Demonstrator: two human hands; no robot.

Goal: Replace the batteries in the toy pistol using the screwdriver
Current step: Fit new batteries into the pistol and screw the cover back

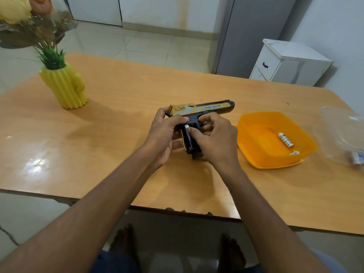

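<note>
A black and yellow toy pistol [213,107] lies on its side on the wooden table [118,107], barrel pointing right. My left hand [164,136] grips the back of the pistol and its handle. My right hand [213,139] rests on the handle, thumb and fingers pressing a white-tipped battery [186,126] at the open grip compartment. In the orange tray [246,146] to the right lies a battery [285,140], and a second battery [294,153] sits at its near rim. No screwdriver is visible.
A yellow ribbed vase [66,87] with flowers stands at the table's far left. A clear plastic bag [342,134] with batteries inside lies at the right edge. A white cabinet [289,62] stands beyond the table. My bare feet show under the near edge.
</note>
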